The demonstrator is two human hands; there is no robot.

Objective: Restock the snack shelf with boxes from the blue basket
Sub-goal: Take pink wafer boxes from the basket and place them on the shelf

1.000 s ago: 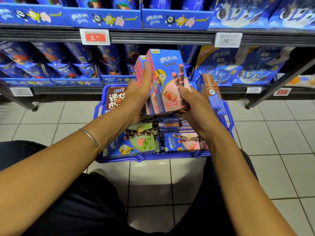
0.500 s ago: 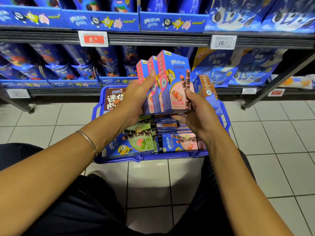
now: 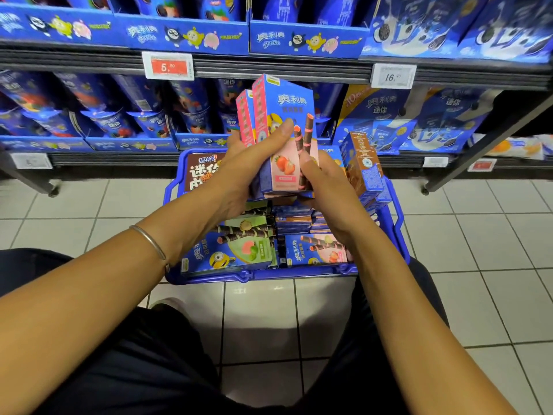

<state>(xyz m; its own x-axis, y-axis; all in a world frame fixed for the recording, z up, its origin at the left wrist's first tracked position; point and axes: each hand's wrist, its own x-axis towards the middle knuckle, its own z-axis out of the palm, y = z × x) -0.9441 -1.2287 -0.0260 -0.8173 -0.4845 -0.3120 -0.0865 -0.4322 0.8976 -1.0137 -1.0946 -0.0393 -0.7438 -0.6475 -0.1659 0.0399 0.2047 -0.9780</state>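
Head: strawberry box point(image 3: 294, 100) reads 奥利奥.

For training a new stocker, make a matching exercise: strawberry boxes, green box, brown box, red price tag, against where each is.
1 strawberry boxes
2 green box
3 brown box
4 red price tag

A shelf edge
B flat in the blue basket, near left
C standing at the basket's right side
D held in left hand and right hand

Pairs: 1-D, 2-B, 3-C, 4-A
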